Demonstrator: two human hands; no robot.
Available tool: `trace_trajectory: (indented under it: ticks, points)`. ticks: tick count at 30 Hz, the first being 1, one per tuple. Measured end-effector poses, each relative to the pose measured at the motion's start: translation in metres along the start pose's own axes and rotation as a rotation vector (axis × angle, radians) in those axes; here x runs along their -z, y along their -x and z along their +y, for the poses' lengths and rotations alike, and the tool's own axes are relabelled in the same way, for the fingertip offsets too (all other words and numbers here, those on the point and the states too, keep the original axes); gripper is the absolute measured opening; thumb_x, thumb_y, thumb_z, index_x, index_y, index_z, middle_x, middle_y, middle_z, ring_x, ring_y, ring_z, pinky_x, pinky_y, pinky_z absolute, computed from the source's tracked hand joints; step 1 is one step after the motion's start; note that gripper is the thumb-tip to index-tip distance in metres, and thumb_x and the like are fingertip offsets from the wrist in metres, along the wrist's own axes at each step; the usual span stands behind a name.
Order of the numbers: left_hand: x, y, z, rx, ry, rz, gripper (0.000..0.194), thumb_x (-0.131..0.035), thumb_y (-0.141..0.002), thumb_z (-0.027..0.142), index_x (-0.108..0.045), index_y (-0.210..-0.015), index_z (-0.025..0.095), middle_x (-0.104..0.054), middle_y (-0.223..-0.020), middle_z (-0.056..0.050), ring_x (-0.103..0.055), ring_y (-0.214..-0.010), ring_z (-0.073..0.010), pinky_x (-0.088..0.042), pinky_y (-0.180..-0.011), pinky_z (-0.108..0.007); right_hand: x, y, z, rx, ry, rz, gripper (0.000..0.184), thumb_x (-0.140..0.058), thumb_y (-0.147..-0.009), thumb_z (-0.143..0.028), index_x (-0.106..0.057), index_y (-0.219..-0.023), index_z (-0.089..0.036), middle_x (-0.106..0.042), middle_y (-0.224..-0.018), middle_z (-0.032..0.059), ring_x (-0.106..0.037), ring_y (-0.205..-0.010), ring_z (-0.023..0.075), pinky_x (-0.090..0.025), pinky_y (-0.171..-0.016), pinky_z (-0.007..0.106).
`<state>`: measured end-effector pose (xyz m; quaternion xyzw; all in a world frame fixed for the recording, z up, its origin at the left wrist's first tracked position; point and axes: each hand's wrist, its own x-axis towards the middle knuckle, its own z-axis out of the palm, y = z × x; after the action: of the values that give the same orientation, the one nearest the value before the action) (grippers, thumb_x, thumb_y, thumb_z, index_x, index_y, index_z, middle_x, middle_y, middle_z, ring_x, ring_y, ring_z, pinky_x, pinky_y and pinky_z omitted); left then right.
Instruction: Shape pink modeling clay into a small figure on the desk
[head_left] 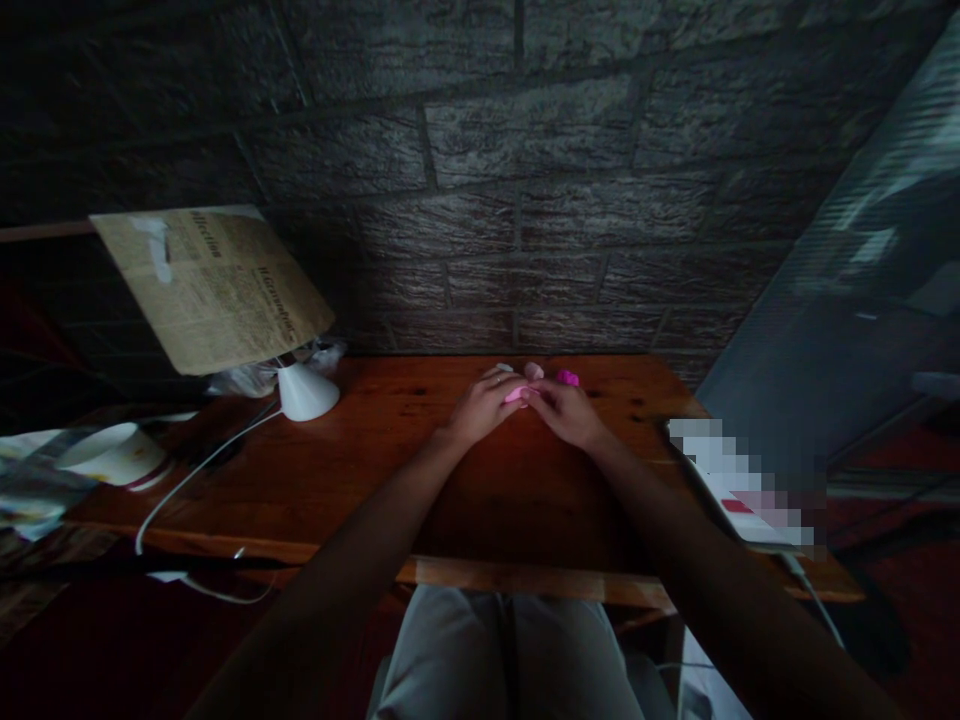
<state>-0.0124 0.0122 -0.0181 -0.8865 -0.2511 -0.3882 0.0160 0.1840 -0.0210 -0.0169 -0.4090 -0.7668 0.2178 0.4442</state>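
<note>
Both hands meet over the far middle of the wooden table point(525, 500). Between their fingertips is a soft-looking light pink lump point(517, 394), perhaps modelling clay. My left hand point(486, 408) has its fingers curled round the lump's left side. From the other side, my right hand point(568, 410) presses it with thumb and fingers. Just behind the fingers lie a pale pink lump point(533, 370) and a bright magenta lump point(568, 378). A whitish lump point(504, 368) shows partly behind my left hand. The fingers hide much of the held lump.
A lamp with a printed shade point(217, 290) and white base point(307, 392) stands at left, its cord trailing over the table edge. Beyond it is a paper cup point(116, 455). A blurred-out flat device point(739, 490) lies at right. A brick wall point(517, 220) rises behind.
</note>
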Motion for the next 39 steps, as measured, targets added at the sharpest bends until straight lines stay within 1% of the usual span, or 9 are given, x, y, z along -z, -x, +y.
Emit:
trace_trajectory:
  ticks: [10,15,18,24,28,31,34,36,39]
  points:
    - [0.005,-0.001,-0.001,-0.023,0.129,-0.010,0.017,-0.072,-0.092,0.028,-0.074,-0.107,0.019,-0.077,-0.103,-0.009,-0.070,-0.102,-0.0217,-0.057,-0.093,-0.039,-0.003,-0.001,0.006,-0.018,-0.021,-0.022,0.023,-0.057,-0.090,-0.039,-0.066,-0.078,-0.022,-0.068,-0.073,0.0023,-0.060,-0.068,0.0193,-0.047,-0.069,0.031]
    - [0.009,-0.002,-0.003,0.052,0.106,0.029,0.015,-0.071,-0.094,0.028,-0.075,-0.106,0.021,-0.077,-0.105,-0.008,-0.071,-0.104,-0.0219,-0.056,-0.095,-0.037,-0.006,-0.006,-0.006,-0.040,-0.007,0.071,0.020,-0.055,-0.087,-0.036,-0.065,-0.077,-0.022,-0.068,-0.074,0.0037,-0.060,-0.069,0.0196,-0.048,-0.072,0.033]
    - [0.014,0.000,-0.010,0.163,0.067,0.123,0.017,-0.067,-0.096,0.029,-0.074,-0.108,0.020,-0.077,-0.107,-0.009,-0.071,-0.104,-0.0220,-0.055,-0.095,-0.036,0.000,-0.006,-0.009,-0.053,-0.096,0.135,0.026,-0.055,-0.087,-0.044,-0.066,-0.078,-0.022,-0.069,-0.075,0.0036,-0.059,-0.065,0.0184,-0.047,-0.066,0.032]
    - [0.034,0.019,-0.055,0.561,-0.131,0.347,0.021,-0.063,-0.095,0.030,-0.072,-0.108,0.016,-0.077,-0.110,-0.015,-0.072,-0.103,-0.0274,-0.055,-0.098,-0.040,0.019,-0.006,-0.002,-0.307,-0.297,0.318,0.044,-0.063,-0.080,-0.063,-0.068,-0.076,-0.020,-0.064,-0.064,0.0022,-0.051,-0.053,0.0146,-0.040,-0.050,0.028]
    - [0.037,0.033,-0.074,0.767,-0.278,0.136,0.020,-0.059,-0.094,0.024,-0.073,-0.106,0.019,-0.078,-0.103,-0.014,-0.074,-0.097,-0.0284,-0.057,-0.092,-0.040,0.014,-0.005,0.001,-0.326,-0.305,0.246,0.051,-0.071,-0.077,-0.065,-0.077,-0.094,-0.018,-0.073,-0.080,0.0062,-0.057,-0.060,0.0162,-0.046,-0.054,0.030]
    - [0.030,0.033,-0.066,0.762,-0.253,-0.005,0.017,-0.071,-0.085,0.027,-0.075,-0.101,0.023,-0.080,-0.097,-0.009,-0.075,-0.092,-0.0274,-0.058,-0.088,-0.037,0.003,-0.003,0.003,-0.271,-0.240,0.161,0.048,-0.075,-0.078,-0.062,-0.080,-0.102,-0.020,-0.077,-0.091,0.0077,-0.063,-0.067,0.0187,-0.051,-0.061,0.032]
    - [0.024,0.023,-0.042,0.738,-0.246,-0.071,0.044,-0.072,-0.085,0.033,-0.069,-0.126,0.016,-0.077,-0.115,-0.015,-0.071,-0.112,-0.0333,-0.055,-0.099,-0.045,-0.005,-0.001,0.005,-0.213,-0.196,0.081,0.048,-0.075,-0.078,-0.062,-0.081,-0.099,-0.019,-0.077,-0.085,0.0070,-0.064,-0.065,0.0185,-0.053,-0.063,0.033]
    - [0.021,0.012,-0.022,0.626,-0.225,-0.083,0.050,-0.068,-0.090,0.034,-0.064,-0.135,0.012,-0.071,-0.131,-0.019,-0.063,-0.127,-0.0358,-0.050,-0.108,-0.050,-0.006,-0.001,0.003,-0.186,-0.221,0.040,0.048,-0.072,-0.081,-0.063,-0.081,-0.096,-0.019,-0.076,-0.082,0.0060,-0.063,-0.062,0.0175,-0.053,-0.062,0.032]
    - [0.016,0.001,0.003,0.353,0.054,-0.083,0.047,-0.066,-0.094,0.034,-0.061,-0.138,0.016,-0.072,-0.131,-0.013,-0.069,-0.119,-0.0265,-0.053,-0.106,-0.041,-0.003,-0.002,-0.003,-0.177,-0.300,0.018,0.047,-0.068,-0.084,-0.064,-0.080,-0.093,-0.020,-0.075,-0.079,0.0045,-0.062,-0.061,0.0161,-0.051,-0.058,0.029]
